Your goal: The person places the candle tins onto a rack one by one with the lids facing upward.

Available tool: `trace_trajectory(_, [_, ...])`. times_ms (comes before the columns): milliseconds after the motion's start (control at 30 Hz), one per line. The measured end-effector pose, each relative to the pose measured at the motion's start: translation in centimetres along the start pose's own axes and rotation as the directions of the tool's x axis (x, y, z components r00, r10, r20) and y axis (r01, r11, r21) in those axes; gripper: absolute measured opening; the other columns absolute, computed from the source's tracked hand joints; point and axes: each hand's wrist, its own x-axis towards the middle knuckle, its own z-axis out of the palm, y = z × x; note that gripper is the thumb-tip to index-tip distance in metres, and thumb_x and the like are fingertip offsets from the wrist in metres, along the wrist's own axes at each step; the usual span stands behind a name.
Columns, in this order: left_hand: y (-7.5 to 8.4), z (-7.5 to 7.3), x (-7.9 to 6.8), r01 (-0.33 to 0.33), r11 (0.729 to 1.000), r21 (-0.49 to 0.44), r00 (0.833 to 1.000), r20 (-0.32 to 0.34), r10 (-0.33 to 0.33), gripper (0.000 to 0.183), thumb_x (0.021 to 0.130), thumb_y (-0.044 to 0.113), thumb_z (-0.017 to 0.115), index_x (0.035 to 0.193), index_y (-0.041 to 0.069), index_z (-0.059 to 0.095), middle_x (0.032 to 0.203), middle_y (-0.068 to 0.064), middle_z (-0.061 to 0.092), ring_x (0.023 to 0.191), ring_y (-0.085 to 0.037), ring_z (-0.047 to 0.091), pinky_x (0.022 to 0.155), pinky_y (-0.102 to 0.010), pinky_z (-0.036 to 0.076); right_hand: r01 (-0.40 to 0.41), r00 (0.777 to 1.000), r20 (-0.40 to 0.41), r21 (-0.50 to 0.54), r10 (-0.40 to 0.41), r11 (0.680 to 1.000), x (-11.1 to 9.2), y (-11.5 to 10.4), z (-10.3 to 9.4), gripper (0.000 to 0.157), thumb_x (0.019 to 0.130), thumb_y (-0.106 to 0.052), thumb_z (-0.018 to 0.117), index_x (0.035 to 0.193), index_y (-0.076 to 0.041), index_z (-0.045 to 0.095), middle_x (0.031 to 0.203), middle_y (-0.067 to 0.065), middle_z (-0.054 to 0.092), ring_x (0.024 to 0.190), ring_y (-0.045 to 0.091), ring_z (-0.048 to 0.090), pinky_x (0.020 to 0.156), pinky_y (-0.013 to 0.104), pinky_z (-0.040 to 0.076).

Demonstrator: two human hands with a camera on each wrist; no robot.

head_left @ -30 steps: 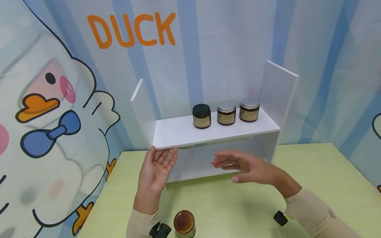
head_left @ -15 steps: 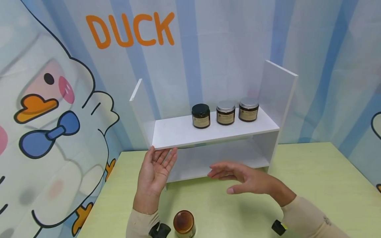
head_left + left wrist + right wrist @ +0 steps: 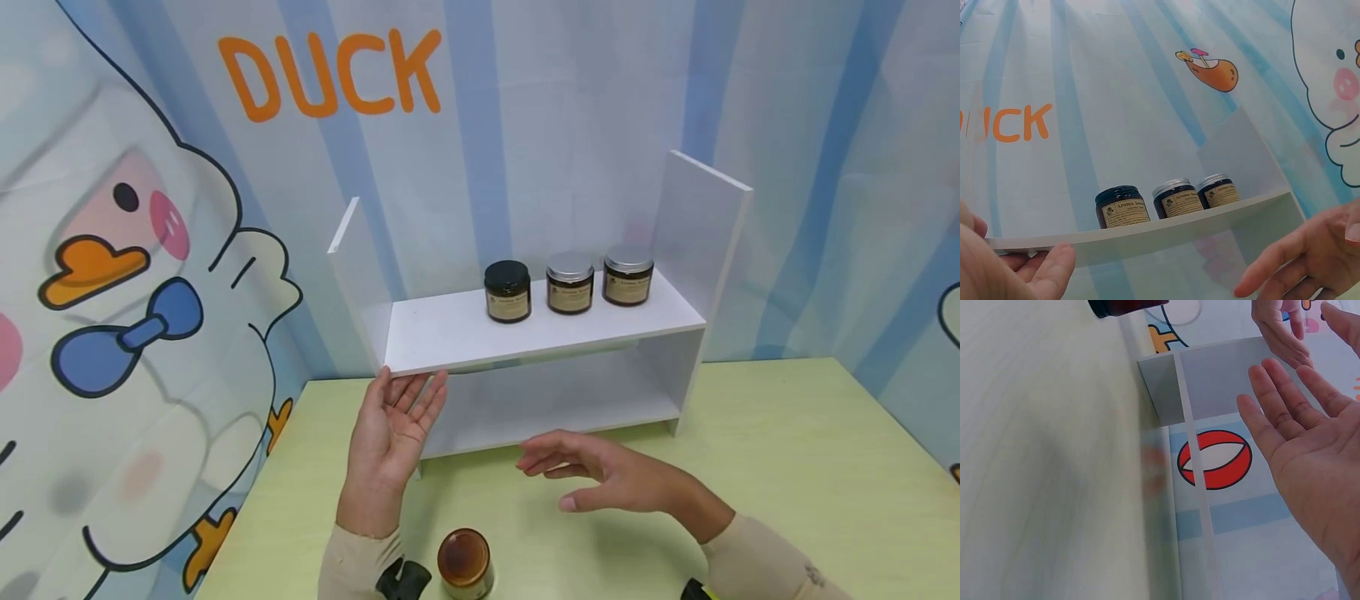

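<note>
My left hand is palm up at the left front corner of a white two-tier shelf, its fairly straight fingertips at the underside of the upper board. In the left wrist view, those fingers show just below the board. My right hand hovers in front of the lower board, fingers spread and slightly bent, holding nothing. Along the upper board stand a labelled dark jar with a black lid and two with silver lids, left and right.
An amber jar stands upside down on the pale green table, beside my left wrist. The right wrist view shows its dark lid against the tabletop. Behind the shelf hangs a blue-striped curtain with duck drawings.
My right hand has moved down and slightly left, away from the shelf and nearer to me. The left hand, shelf and jars have kept their places.
</note>
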Motion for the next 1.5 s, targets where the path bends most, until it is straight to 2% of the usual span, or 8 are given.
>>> trace_trajectory(433, [0.0, 0.0, 0.1, -0.002, 1.000, 0.008, 1.000, 0.000, 0.002, 0.050, 0.111, 0.039, 0.039, 0.147, 0.005, 0.039, 0.130, -0.011, 0.055, 0.128, -0.032, 0.060, 0.105, -0.040, 0.052, 0.009, 0.999, -0.043, 0.006, -0.009, 1.000, 0.3, 1.3, 2.3, 0.060, 0.101, -0.005, 0.062, 0.154, -0.009, 0.036, 0.148, 0.018, 0.049, 0.137, 0.034, 0.049, 0.116, 0.041, 0.042])
trace_trajectory(700, [-0.1, 0.0, 0.1, -0.001, 1.000, 0.004, 1.000, -0.007, 0.001, 0.050, 0.111, 0.039, 0.040, 0.148, 0.005, 0.039, 0.129, -0.012, 0.056, 0.121, -0.030, 0.065, 0.105, -0.040, 0.053, -0.063, 0.991, -0.120, 0.003, 0.063, 0.998, 0.5, 1.9, 3.7, 0.058, 0.100, -0.011, 0.065, 0.152, -0.018, 0.040, 0.149, 0.017, 0.049, 0.137, 0.036, 0.049, 0.115, 0.039, 0.043])
trace_trajectory(833, [-0.1, -0.1, 0.1, -0.005, 1.000, 0.006, 1.000, -0.005, 0.005, 0.050, 0.111, 0.039, 0.040, 0.148, 0.005, 0.040, 0.129, -0.011, 0.057, 0.120, -0.030, 0.065, 0.105, -0.040, 0.053, -0.066, 0.990, -0.126, -0.017, 0.064, 0.998, 0.5, 2.3, 4.2, 0.058, 0.100, -0.011, 0.066, 0.151, -0.019, 0.041, 0.147, 0.017, 0.050, 0.135, 0.038, 0.050, 0.115, 0.040, 0.044])
trace_trajectory(1067, [-0.1, -0.2, 0.1, -0.004, 1.000, 0.011, 1.000, 0.010, 0.004, 0.049, 0.111, 0.039, 0.038, 0.146, 0.005, 0.041, 0.126, -0.011, 0.057, 0.119, -0.029, 0.066, 0.105, -0.039, 0.053, -0.048, 0.990, -0.132, -0.065, 0.039, 0.997, 0.6, 2.6, 5.4, 0.060, 0.097, -0.015, 0.071, 0.150, -0.021, 0.043, 0.144, 0.008, 0.054, 0.133, 0.033, 0.054, 0.113, 0.041, 0.046])
trace_trajectory(1300, [-0.2, -0.1, 0.1, -0.002, 1.000, 0.003, 1.000, 0.004, 0.002, 0.048, 0.111, 0.038, 0.040, 0.145, 0.005, 0.041, 0.126, -0.011, 0.057, 0.118, -0.030, 0.066, 0.104, -0.039, 0.053, -0.100, 0.979, -0.182, -0.050, 0.089, 0.994, 0.9, 2.9, 6.4, 0.063, 0.093, -0.015, 0.076, 0.148, -0.025, 0.046, 0.143, 0.002, 0.055, 0.132, 0.037, 0.054, 0.112, 0.037, 0.046])
trace_trajectory(1500, [-0.1, -0.1, 0.1, -0.008, 1.000, 0.011, 1.000, -0.009, 0.008, 0.049, 0.110, 0.039, 0.041, 0.146, 0.005, 0.041, 0.127, -0.011, 0.058, 0.120, -0.031, 0.065, 0.104, -0.039, 0.053, -0.124, 0.978, -0.171, -0.033, 0.116, 0.992, 1.4, 2.9, 6.9, 0.067, 0.091, -0.014, 0.079, 0.147, -0.027, 0.046, 0.146, 0.003, 0.053, 0.136, 0.036, 0.050, 0.114, 0.038, 0.044])
